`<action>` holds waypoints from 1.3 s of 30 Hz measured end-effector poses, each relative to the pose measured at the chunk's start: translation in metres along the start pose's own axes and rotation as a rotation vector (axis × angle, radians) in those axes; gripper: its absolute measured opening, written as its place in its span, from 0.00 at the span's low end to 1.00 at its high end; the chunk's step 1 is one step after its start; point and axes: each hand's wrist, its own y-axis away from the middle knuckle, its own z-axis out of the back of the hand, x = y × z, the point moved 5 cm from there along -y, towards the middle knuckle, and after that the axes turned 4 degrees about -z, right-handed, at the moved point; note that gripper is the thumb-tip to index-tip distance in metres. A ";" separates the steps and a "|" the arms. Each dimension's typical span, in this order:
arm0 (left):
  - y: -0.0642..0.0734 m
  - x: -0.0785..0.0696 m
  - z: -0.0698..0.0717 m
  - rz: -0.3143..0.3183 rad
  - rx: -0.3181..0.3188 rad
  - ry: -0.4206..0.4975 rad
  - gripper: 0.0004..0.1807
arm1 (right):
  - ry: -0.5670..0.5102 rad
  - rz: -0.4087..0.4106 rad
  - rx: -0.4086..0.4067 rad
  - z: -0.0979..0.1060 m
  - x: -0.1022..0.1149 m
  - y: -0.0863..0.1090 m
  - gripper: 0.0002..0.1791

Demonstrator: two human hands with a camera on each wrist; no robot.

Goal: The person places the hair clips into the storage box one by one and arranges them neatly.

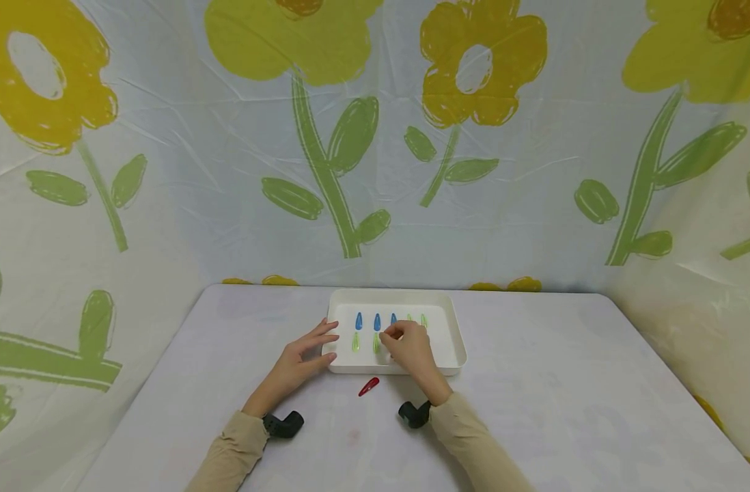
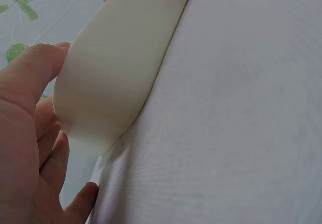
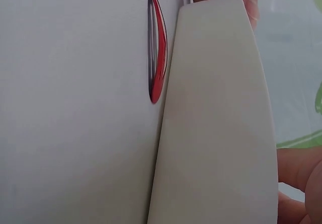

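A shallow white tray [image 1: 455, 342] stands on the table with two rows of hair clips in it. Blue hair clips [image 1: 359, 321] and green hair clips [image 1: 423, 320] make up the back row; more green ones [image 1: 355, 342] lie in front. My left hand [image 1: 302, 355] rests at the tray's left side, fingers spread over the rim. Over the middle, my right hand [image 1: 412, 348] has thumb and forefinger brought together at a green hair clip [image 1: 376, 344] in the front row, pinching it by its upper end. The right palm hides part of that row.
A red hair clip [image 1: 369, 387] lies on the white table [image 1: 535, 396] just in front of the tray; the right wrist view shows it close beside the tray's outer wall [image 3: 216, 108]. Behind the table hangs a flower-printed cloth [image 1: 240, 225].
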 end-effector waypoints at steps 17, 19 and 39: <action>0.000 -0.002 0.001 -0.027 0.000 0.024 0.23 | 0.019 -0.019 0.060 -0.024 0.018 -0.003 0.05; 0.000 -0.001 0.001 -0.026 -0.003 0.032 0.23 | 0.030 -0.012 0.072 -0.028 0.019 -0.004 0.05; 0.000 -0.034 0.003 -0.078 -0.018 0.046 0.21 | 0.129 0.143 0.148 -0.046 0.038 -0.013 0.05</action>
